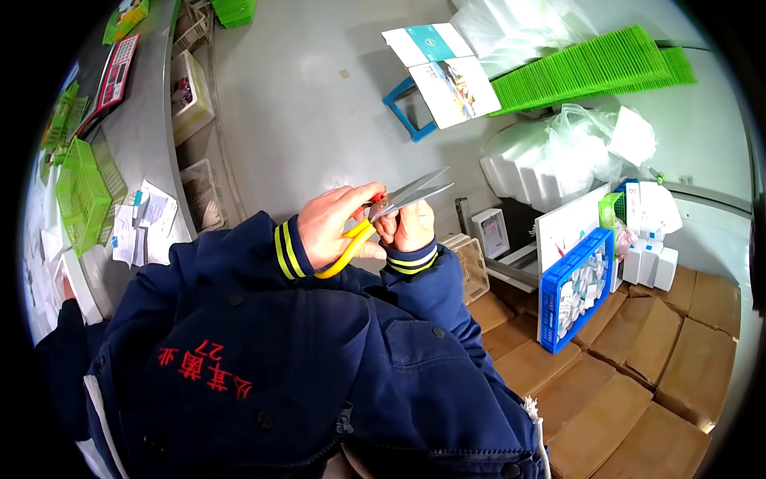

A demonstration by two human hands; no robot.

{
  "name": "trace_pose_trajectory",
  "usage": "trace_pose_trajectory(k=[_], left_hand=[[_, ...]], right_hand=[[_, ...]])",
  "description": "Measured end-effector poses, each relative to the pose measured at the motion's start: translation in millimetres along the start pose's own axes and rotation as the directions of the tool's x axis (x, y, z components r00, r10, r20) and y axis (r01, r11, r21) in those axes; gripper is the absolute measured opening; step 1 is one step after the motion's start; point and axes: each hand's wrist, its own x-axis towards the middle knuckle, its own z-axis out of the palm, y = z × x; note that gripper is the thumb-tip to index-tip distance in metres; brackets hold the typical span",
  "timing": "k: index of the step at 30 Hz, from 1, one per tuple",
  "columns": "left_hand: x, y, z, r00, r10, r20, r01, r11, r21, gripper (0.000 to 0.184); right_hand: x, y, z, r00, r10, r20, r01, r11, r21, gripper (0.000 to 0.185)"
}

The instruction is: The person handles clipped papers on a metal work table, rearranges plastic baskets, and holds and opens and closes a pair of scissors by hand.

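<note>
Yellow-handled scissors [349,247] are in my left hand [325,226], whose fingers are wrapped around the handles near a red part at the pivot. The scissors' blades stand apart and point to the right, over my right hand [412,227]. My right hand is closed just below the blades, close to my left fingers; anything between its fingers is too small or hidden to name. Both hands are in front of my dark blue jacket [303,343] with yellow-striped cuffs.
A metal counter [148,104] with green baskets [82,195] and papers [159,209] runs along the left. On the right are a blue crate [576,291], brown cartons [598,407], stacked green trays [590,72] and plastic-wrapped white boxes [542,160].
</note>
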Motion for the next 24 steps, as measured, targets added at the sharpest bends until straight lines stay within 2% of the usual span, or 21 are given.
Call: trace_pose_trajectory(k=[5, 7, 9, 13, 15, 24], left_hand=[[-1, 2, -2, 1.0, 0.007, -0.007, -0.007, 1.0, 0.025, 0.081], [-2, 2, -3, 1.0, 0.01, -0.008, -0.01, 0.999, 0.03, 0.082], [-2, 3, -4, 0.999, 0.045, -0.011, -0.045, 0.999, 0.03, 0.086], [-4, 4, -5, 1.0, 0.011, 0.012, -0.012, 0.999, 0.037, 0.092], [-4, 4, -4, 0.999, 0.048, 0.024, -0.05, 0.994, 0.1, 0.097], [-8, 5, -5, 0.997, 0.039, 0.065, -0.049, 0.987, 0.156, 0.101]], right_hand=[[-3, -5, 2, 0.999, -0.032, -0.038, 0.028, 0.994, -0.107, 0.034], [-3, -6, 1, 0.997, -0.068, -0.042, 0.056, 0.973, -0.224, 0.032], [-3, -6, 1, 0.994, -0.094, -0.052, 0.082, 0.977, -0.199, 0.031], [-4, -8, 3, 0.993, -0.113, -0.041, 0.101, 0.969, -0.226, 0.031], [-4, -9, 3, 0.992, -0.12, -0.043, 0.107, 0.965, -0.238, 0.031], [-5, -9, -1, 0.992, -0.118, -0.049, 0.1, 0.958, -0.269, 0.033]])
